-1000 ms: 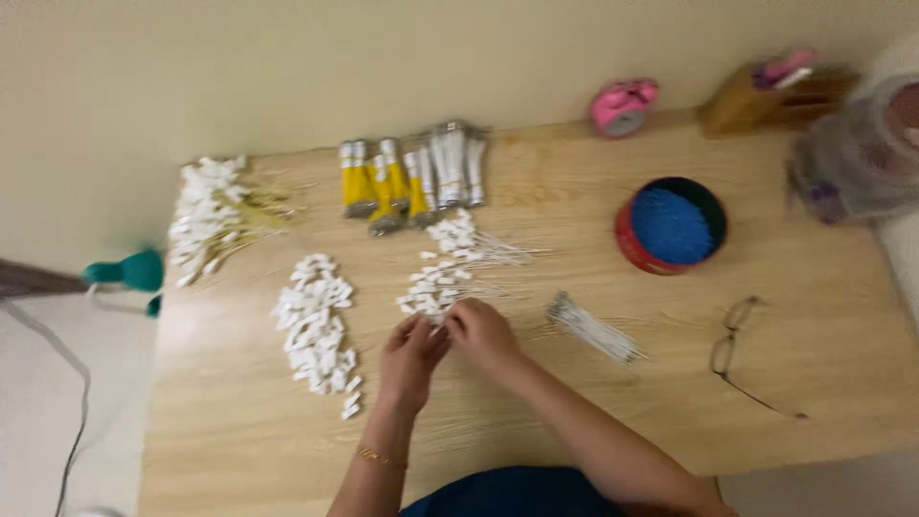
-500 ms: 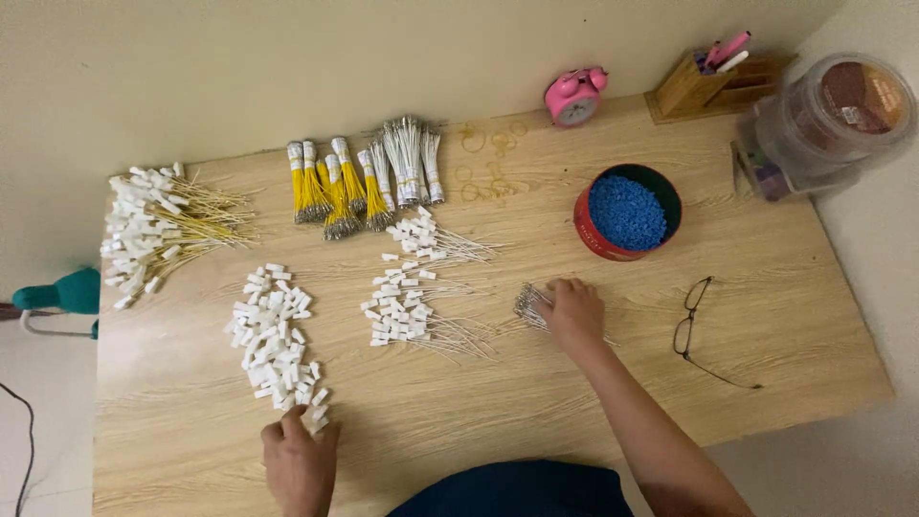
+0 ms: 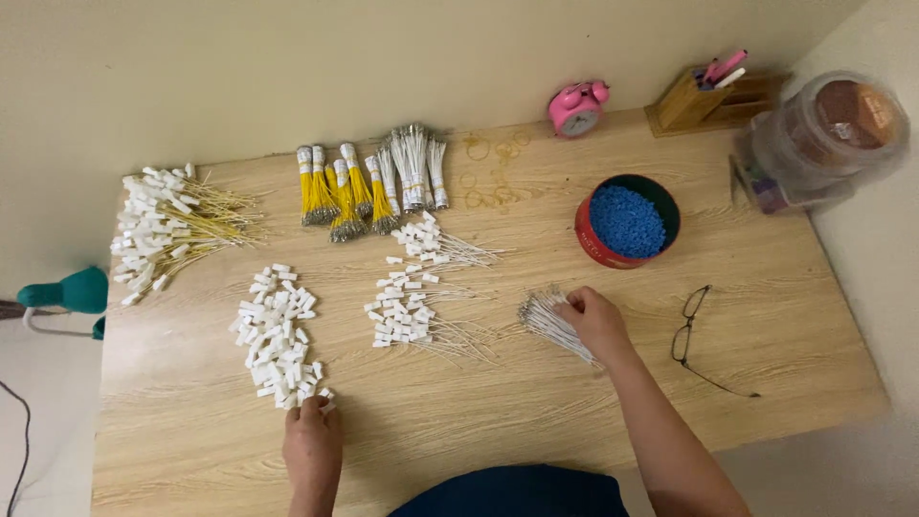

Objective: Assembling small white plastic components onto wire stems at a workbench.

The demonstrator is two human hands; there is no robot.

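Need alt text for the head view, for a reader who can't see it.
Over a wooden table, the right hand grips a bundle of thin white wires while the left hand touches a pile of small white connectors. A round tin of blue pellets stands behind.

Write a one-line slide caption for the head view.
Left hand at a pile of small white connectors, right hand on a bundle of thin white wires, wooden table.
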